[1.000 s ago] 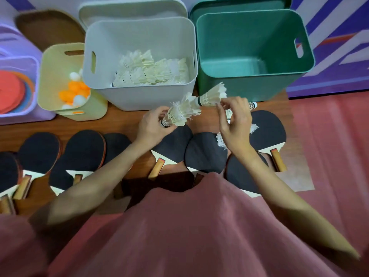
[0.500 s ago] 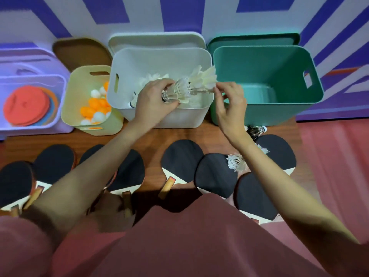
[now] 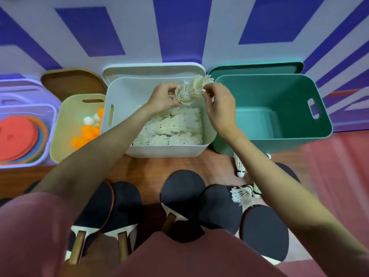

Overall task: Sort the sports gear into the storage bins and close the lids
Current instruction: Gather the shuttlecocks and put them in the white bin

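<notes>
Shuttlecocks held over the white bin, centre of frame.

Your left hand (image 3: 162,96) and right hand (image 3: 219,104) both pinch a nested stack of shuttlecocks (image 3: 189,89) with curled fingertips, above the far right corner of the white bin (image 3: 159,151). That bin already holds a layer of shuttlecocks. The green bin (image 3: 323,118) stands at right, touching the white one, lid off behind it. Loose shuttlecocks (image 3: 240,194) lie at lower right among the black paddles (image 3: 182,189). At left, the yellow bin (image 3: 65,120) holds orange and white balls; the clear bin (image 3: 50,110) at the far left edge holds coloured discs.
</notes>
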`<state>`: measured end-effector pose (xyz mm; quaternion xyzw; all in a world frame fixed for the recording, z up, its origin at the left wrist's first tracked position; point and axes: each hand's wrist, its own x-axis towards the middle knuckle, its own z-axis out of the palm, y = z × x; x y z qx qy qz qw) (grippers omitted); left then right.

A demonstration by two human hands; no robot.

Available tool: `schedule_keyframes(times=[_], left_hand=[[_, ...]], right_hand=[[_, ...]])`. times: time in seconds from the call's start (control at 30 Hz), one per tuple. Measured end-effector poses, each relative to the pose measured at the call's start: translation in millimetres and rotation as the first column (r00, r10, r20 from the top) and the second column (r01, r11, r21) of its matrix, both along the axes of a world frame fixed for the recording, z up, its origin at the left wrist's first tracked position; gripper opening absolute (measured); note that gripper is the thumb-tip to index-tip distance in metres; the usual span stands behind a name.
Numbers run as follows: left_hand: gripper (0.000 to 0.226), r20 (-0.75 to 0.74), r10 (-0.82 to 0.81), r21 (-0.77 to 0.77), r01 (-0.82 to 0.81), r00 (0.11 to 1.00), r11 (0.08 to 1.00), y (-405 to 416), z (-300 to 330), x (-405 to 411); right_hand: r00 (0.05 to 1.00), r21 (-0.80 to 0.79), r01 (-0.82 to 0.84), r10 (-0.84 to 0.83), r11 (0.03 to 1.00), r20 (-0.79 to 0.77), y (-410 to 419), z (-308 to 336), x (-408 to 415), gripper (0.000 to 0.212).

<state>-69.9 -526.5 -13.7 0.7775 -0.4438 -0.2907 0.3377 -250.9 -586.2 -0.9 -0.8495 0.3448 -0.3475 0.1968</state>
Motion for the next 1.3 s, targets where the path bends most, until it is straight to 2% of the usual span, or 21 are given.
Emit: schedule_keyframes(times=[0.17, 0.27, 0.37, 0.47, 0.53, 0.67, 0.73, 0.8, 0.93, 1.03, 1.17, 1.3], left_hand=[[0.053, 0.085, -0.059, 0.108, 0.049, 0.995, 0.993, -7.5, -25.5, 10.8], [0.047, 0.175, -0.092, 0.148, 0.066, 0.98, 0.987, -4.6, -41.5, 18.4], [0.045, 0.285, -0.147, 0.19, 0.094, 0.947, 0.977, -1.0, -50.6, 24.7], [0.056, 0.346, -0.176, 0.216, 0.105, 0.921, 0.971, 2.2, -50.9, 26.7], [0.053, 0.373, -0.181, 0.225, 0.101, 0.91, 0.969, 3.8, -50.4, 27.4], [0.05, 0.409, -0.193, 0.256, 0.091, 0.892, 0.962, 10.4, -47.6, 27.7], [0.048, 0.412, -0.2, 0.257, 0.097, 0.889, 0.961, 15.4, -44.2, 25.3], [0.046, 0.427, -0.203, 0.231, 0.111, 0.881, 0.967, 21.6, -38.9, 21.2], [0.04, 0.452, -0.163, 0.112, 0.125, 0.877, 0.986, 40.9, -22.1, 2.7], [0.033, 0.418, -0.06, -0.075, 0.1, 0.906, 0.992, 61.7, -11.7, -24.3], [0.023, 0.383, -0.013, -0.314, 0.143, 0.924, 0.939, 93.3, 0.0, -74.5], [0.023, 0.393, -0.125, -0.313, 0.26, 0.911, 0.914, 112.1, -2.1, -124.3]], right_hand=[[0.991, 0.036, -0.036, 0.04, 0.999, -0.13, -11.3, -18.7, 16.8, 0.022], [0.955, 0.025, -0.04, 0.046, 0.999, -0.292, -16.0, -29.7, 23.5, 0.023], [0.869, 0.02, -0.057, 0.059, 0.998, -0.492, -19.6, -35.3, 28.9, 0.027], [0.776, 0.035, -0.072, 0.078, 0.997, -0.626, -20.5, -31.5, 34.6, 0.023], [0.701, 0.042, -0.102, 0.102, 0.994, -0.706, -19.9, -26.9, 39.7, 0.024], [0.575, 0.098, -0.141, 0.162, 0.985, -0.802, -17.7, -22.3, 48.1, 0.027], [0.551, 0.132, -0.138, 0.187, 0.982, -0.814, -17.2, -20.6, 49.2, 0.029], [0.586, 0.146, -0.134, 0.197, 0.98, -0.786, -15.3, -17.5, 46.8, 0.027], [0.728, 0.122, -0.189, 0.223, 0.974, -0.648, -1.8, -9.3, 22.4, 0.031], [0.837, 0.112, -0.261, 0.282, 0.959, -0.469, 17.1, -2.8, -15.4, 0.037], [0.908, 0.083, -0.248, 0.262, 0.965, -0.328, 41.7, 0.0, -77.1, 0.037], [0.942, 0.091, -0.151, 0.171, 0.984, -0.289, 56.0, -11.9, -142.0, 0.036]])
